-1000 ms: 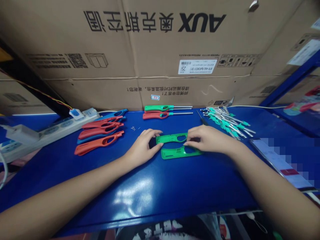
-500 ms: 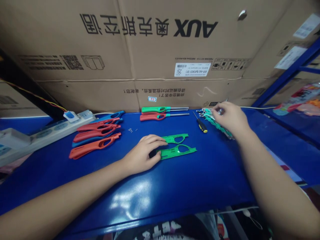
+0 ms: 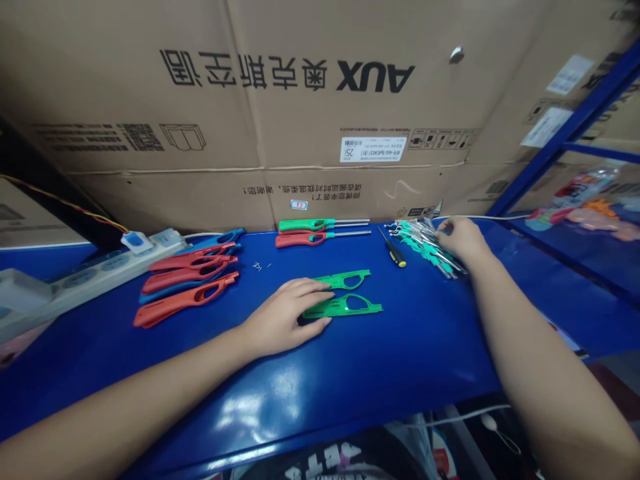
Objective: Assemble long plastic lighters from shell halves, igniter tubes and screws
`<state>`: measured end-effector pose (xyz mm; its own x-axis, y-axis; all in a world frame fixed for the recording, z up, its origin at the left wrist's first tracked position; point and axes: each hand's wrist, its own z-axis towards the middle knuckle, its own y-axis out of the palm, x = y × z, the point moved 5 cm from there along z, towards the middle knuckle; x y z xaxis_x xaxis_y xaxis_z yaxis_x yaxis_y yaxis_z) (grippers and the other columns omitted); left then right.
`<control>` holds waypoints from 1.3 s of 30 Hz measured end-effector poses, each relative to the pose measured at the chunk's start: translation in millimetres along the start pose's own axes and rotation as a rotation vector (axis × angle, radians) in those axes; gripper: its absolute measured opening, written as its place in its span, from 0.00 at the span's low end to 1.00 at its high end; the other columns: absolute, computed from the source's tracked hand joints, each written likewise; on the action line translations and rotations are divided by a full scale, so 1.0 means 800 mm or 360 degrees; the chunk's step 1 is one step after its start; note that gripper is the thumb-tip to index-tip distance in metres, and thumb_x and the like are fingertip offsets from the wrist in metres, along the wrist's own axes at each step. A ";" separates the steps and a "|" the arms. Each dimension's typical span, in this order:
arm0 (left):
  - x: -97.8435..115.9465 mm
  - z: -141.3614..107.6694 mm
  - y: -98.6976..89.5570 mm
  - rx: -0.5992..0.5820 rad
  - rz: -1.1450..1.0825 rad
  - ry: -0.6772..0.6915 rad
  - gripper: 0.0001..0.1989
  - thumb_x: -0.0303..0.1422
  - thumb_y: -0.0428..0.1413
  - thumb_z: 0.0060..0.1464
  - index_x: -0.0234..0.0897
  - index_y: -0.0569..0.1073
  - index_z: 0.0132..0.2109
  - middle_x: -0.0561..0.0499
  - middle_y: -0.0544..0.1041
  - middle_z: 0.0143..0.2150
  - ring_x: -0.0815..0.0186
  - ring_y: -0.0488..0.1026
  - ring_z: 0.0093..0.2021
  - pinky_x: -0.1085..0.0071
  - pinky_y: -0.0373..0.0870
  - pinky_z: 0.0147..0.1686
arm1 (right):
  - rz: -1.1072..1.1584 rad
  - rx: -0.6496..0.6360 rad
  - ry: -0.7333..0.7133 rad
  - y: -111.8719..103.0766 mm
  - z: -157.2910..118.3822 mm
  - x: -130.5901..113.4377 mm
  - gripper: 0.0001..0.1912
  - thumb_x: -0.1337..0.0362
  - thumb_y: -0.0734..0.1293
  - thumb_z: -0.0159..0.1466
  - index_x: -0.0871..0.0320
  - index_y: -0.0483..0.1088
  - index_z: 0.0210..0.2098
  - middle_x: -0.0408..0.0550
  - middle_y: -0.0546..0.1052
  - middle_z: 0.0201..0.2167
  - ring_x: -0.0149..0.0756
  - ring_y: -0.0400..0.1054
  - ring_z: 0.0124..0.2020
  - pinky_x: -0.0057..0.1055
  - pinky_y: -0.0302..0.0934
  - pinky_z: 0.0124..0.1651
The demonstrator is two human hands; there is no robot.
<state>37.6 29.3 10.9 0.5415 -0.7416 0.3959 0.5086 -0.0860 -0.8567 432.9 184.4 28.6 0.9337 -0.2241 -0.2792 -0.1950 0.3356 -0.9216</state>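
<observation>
Two green lighter casing halves lie side by side on the blue table. Over their left ends rests my left hand, its fingers stretched across them and its thumb apart. My right hand is at the right edge of a pile of metal lighter tubes with turquoise parts. Its fingers are curled together against the pile, and what they hold is hidden. A black and yellow screwdriver lies just left of the pile.
Red and blue lighter casings are stacked on the left, beside a white power strip. Green and red lighters with metal tubes lie at the back, near small screws. A cardboard wall stands behind; a plastic bottle lies far right.
My right hand has shifted to the right side of the tube pile, uncovering more of it. My left thumb has moved off the near green half, and the fingers have spread. The view has tilted slightly.
</observation>
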 end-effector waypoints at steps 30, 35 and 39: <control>0.001 -0.026 -0.034 -0.0178 0.0285 -0.0158 0.15 0.33 0.54 0.63 0.39 0.79 0.54 0.43 0.81 0.54 0.51 0.78 0.54 0.51 0.77 0.55 | 0.0488 0.0014 -0.0983 -0.039 -0.086 -0.132 0.05 0.61 0.63 0.65 0.55 0.68 0.39 0.51 0.78 0.38 0.43 0.71 0.37 0.36 0.61 0.39; -0.005 -0.041 -0.044 -0.0237 0.0336 -0.0256 0.15 0.31 0.55 0.62 0.37 0.79 0.53 0.42 0.81 0.53 0.52 0.80 0.53 0.51 0.77 0.55 | 0.0608 -0.0172 -0.1312 -0.033 -0.117 -0.161 0.05 0.63 0.63 0.66 0.56 0.67 0.40 0.49 0.76 0.37 0.40 0.69 0.35 0.35 0.61 0.39; -0.007 -0.037 -0.056 -0.0098 0.0409 -0.0223 0.20 0.38 0.58 0.61 0.37 0.77 0.57 0.41 0.78 0.58 0.49 0.74 0.60 0.46 0.70 0.61 | 0.0784 -0.0301 -0.1456 -0.034 -0.153 -0.188 0.04 0.64 0.63 0.67 0.55 0.67 0.41 0.47 0.75 0.37 0.37 0.67 0.35 0.34 0.61 0.39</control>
<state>-7.9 17.3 37.0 0.7363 -0.6459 0.2017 0.3037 0.0490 -0.9515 261.2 96.9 62.1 0.5941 0.6997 -0.3967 -0.5842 0.0364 -0.8108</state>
